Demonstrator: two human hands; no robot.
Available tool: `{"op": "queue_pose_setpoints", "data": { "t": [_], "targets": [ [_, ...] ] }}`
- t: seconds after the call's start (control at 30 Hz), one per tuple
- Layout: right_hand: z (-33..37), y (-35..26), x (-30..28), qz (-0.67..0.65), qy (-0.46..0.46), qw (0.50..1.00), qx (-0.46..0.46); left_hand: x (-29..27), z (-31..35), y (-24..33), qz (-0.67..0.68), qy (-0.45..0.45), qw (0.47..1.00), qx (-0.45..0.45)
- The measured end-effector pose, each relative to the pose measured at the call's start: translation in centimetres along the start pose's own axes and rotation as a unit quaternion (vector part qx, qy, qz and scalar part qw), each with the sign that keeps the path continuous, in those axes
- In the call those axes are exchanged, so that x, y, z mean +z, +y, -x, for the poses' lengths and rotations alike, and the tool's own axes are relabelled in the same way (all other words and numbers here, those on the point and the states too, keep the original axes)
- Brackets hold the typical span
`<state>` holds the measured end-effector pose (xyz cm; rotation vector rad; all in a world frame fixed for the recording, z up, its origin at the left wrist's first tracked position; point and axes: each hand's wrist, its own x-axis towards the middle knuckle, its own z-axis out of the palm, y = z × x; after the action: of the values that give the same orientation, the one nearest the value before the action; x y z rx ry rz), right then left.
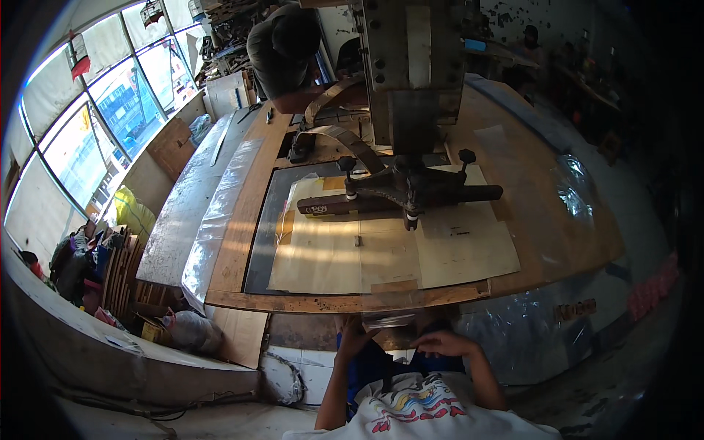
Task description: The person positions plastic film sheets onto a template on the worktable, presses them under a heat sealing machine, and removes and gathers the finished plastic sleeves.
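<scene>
My left hand [354,339] is raised just below the table's front edge, thumb and fingers apart. Close beside it, a clear plastic sheet [389,299] hangs over the edge, with a thin pale stack [389,321] low at its end. I cannot make out whether the hand touches either. Over my lap, my right hand [443,343] is bent inward with its fingers stretched to the left, and nothing shows in it. On the table lies a cream board [323,253] with tape patches. A dark metal bar [469,193] on a press head [407,180] stands above it.
The press column [414,59] rises behind the bar. A person [284,51] bends over the table's far side. Plastic sheeting [227,202] runs along the left, and more plastic [513,330] hangs at the right. Wood pieces and bags [192,331] crowd the lower left.
</scene>
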<state>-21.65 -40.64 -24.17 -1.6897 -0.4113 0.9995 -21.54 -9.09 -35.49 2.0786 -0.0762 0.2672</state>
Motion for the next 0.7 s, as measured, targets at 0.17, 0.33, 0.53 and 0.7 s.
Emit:
{"op": "queue_pose_setpoints", "data": {
  "t": [0.17,0.33,0.53,0.7],
  "targets": [
    [5.5,-15.7,-1.4,0.074,-0.061,0.986,-0.137,-1.9,1.1,6.1,0.136,-0.057,0.987,-0.07],
    [1.4,-21.3,-2.9,0.217,0.152,0.926,-0.268,-3.3,0.3,11.5,0.252,-0.039,0.964,-0.07],
    [-6.7,-19.6,-3.7,0.442,0.353,0.781,-0.266,-3.9,-0.3,14.8,0.252,-0.024,0.964,-0.085],
    [-6.1,-18.1,-2.7,0.528,0.314,0.762,-0.203,-4.0,0.5,12.9,0.247,-0.105,0.96,-0.075]
  ]
}}
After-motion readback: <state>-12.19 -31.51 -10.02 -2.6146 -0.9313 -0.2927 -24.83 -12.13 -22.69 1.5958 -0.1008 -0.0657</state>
